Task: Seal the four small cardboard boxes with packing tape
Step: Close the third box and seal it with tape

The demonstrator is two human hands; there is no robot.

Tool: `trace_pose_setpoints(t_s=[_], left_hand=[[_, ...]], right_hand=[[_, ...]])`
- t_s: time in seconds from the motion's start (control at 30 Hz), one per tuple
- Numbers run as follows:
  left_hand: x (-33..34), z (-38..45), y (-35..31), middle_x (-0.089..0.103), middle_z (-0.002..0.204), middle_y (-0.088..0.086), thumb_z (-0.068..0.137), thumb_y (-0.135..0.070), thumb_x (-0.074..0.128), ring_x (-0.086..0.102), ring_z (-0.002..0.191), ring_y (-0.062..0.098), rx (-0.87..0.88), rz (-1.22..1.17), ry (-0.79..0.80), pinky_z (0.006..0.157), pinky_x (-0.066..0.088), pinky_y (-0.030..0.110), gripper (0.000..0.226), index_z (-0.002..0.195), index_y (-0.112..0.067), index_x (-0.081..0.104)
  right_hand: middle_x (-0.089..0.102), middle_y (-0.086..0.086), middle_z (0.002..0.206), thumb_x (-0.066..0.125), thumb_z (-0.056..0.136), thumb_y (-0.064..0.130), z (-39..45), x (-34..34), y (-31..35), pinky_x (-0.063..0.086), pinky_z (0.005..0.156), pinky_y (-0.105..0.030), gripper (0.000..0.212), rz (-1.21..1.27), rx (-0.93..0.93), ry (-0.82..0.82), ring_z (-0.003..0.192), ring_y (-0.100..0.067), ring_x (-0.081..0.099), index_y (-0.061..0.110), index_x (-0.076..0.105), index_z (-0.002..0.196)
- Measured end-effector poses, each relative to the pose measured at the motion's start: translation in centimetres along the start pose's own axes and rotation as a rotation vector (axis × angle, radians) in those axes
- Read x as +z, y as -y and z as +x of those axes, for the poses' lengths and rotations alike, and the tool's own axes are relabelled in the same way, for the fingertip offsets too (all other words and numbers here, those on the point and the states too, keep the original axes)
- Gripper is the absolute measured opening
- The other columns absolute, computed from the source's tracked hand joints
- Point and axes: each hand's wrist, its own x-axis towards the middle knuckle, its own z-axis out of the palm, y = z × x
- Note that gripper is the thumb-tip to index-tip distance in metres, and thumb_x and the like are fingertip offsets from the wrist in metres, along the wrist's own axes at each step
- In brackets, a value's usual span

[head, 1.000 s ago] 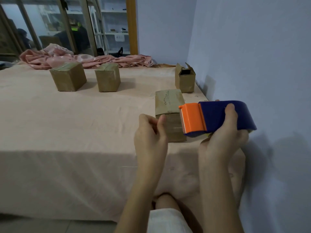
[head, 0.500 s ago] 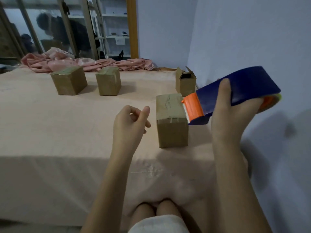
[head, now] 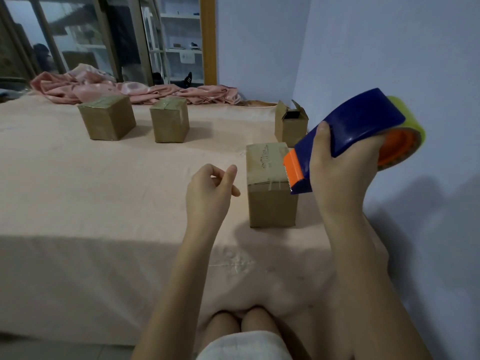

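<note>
Four small brown cardboard boxes stand upright: a taped near box [head: 271, 185] in front, two closed, taped boxes [head: 107, 117] [head: 170, 119] farther left, and an open-flapped box [head: 291, 124] behind. The blue-and-orange tape dispenser [head: 348, 136] is tilted above the near box.

boxes [head: 271, 185]: 4 | tape dispenser [head: 358, 131]: 1 | hands [head: 207, 196]: 2 | pink cloth [head: 135, 89]: 1

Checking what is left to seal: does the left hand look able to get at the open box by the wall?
Probably yes. The left hand holds nothing, and the open box stands uncovered beyond the near box. The right hand with the tape dispenser hangs beside that path.
</note>
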Motion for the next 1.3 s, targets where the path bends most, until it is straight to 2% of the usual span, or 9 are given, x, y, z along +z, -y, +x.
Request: trace_pose_setpoints(t_s=[0.17, 0.47, 0.7, 0.83, 0.9, 0.97, 1.07, 1.17, 1.3], left_hand=[[0.6, 0.4, 0.7, 0.064, 0.051, -0.009, 0.091, -0.036, 0.058, 0.050, 0.046, 0.001, -0.019, 0.045, 0.023, 0.057, 0.040, 0.029, 0.032, 0.069, -0.013, 0.050], [3.1, -0.9, 1.6, 0.060, 0.053, -0.007, 0.095, -0.038, 0.049, 0.049, 0.036, 0.004, -0.141, -0.011, 0.098, 0.051, 0.036, 0.027, 0.034, 0.070, -0.015, 0.048], [4.0, -2.4, 3.2, 0.063, 0.077, 0.008, 0.093, -0.061, 0.028, 0.060, 0.076, 0.027, -0.374, 0.088, 0.254, 0.077, 0.048, 0.040, 0.056, 0.080, -0.011, 0.052], [4.0, -3.8, 2.5, 0.061, 0.106, -0.009, 0.098, -0.041, 0.034, 0.057, 0.106, 0.011, -0.128, -0.065, 0.011, 0.084, 0.046, 0.025, 0.030, 0.106, -0.020, 0.053], [4.6, -4.8, 1.2, 0.046, 0.131, -0.024, 0.096, -0.048, 0.030, 0.040, 0.120, -0.014, -0.011, -0.287, 0.040, 0.090, 0.035, 0.002, 0.047, 0.136, -0.027, 0.041], [5.6, -6.0, 0.4, 0.025, 0.145, -0.029, 0.093, -0.051, 0.031, 0.021, 0.127, -0.023, 0.031, -0.381, 0.152, 0.097, 0.023, -0.003, 0.061, 0.149, -0.029, 0.020], [5.5, -6.8, 0.7, 0.020, 0.154, -0.015, 0.090, -0.036, 0.045, 0.020, 0.137, -0.008, 0.115, -0.279, 0.176, 0.111, 0.027, 0.019, 0.068, 0.150, -0.022, 0.016], [4.0, -5.3, 0.8, 0.036, 0.148, 0.005, 0.083, -0.031, 0.059, 0.029, 0.139, 0.016, 0.442, 0.194, 0.057, 0.112, 0.028, 0.033, 0.061, 0.137, -0.007, 0.044], [3.9, -3.6, -0.9, 0.065, 0.116, 0.018, 0.070, -0.025, 0.081, 0.061, 0.111, 0.032, 0.758, 0.552, 0.058, 0.099, 0.041, 0.042, 0.052, 0.111, 0.003, 0.065]], right_hand=[[0.051, -0.009, 0.129, 0.063, 0.088, 0.028, 0.4, 0.5, -0.2, 0.040, 0.066, -0.010, 0.065, -0.164, -0.002, 0.073, 0.100, -0.010, 0.049, 0.003, 0.028, 0.137], [0.057, -0.010, 0.118, 0.058, 0.090, 0.027, 1.7, 0.7, -0.6, 0.041, 0.066, -0.021, 0.055, -0.321, -0.009, 0.141, 0.084, -0.007, 0.044, 0.004, 0.031, 0.132], [0.056, -0.012, 0.122, 0.058, 0.090, 0.028, 1.6, 0.9, -0.6, 0.041, 0.067, -0.019, 0.058, -0.348, -0.008, 0.152, 0.092, -0.014, 0.055, 0.003, 0.030, 0.135], [0.056, -0.011, 0.122, 0.060, 0.089, 0.027, 1.3, 0.9, -0.7, 0.035, 0.062, -0.012, 0.059, -0.331, -0.011, 0.133, 0.087, -0.007, 0.042, 0.003, 0.030, 0.135], [0.057, -0.011, 0.121, 0.059, 0.089, 0.028, 1.2, 1.0, -0.8, 0.033, 0.060, -0.010, 0.059, -0.323, -0.016, 0.133, 0.088, -0.006, 0.043, 0.003, 0.030, 0.134], [0.057, -0.011, 0.121, 0.059, 0.089, 0.028, 1.3, 1.0, -0.9, 0.032, 0.059, -0.008, 0.059, -0.323, -0.023, 0.132, 0.088, -0.006, 0.044, 0.003, 0.030, 0.134], [0.056, -0.011, 0.122, 0.060, 0.089, 0.027, 1.3, 0.8, -1.0, 0.034, 0.060, -0.009, 0.060, -0.314, -0.014, 0.130, 0.089, -0.007, 0.044, 0.003, 0.030, 0.135], [0.055, -0.011, 0.124, 0.060, 0.089, 0.028, 1.2, 0.6, -1.2, 0.036, 0.061, -0.011, 0.061, -0.309, -0.010, 0.131, 0.093, -0.010, 0.048, 0.004, 0.029, 0.135], [0.053, -0.013, 0.126, 0.060, 0.089, 0.028, 1.1, 0.5, -1.1, 0.039, 0.065, -0.013, 0.061, -0.289, -0.019, 0.115, 0.098, -0.015, 0.053, 0.003, 0.029, 0.135]])
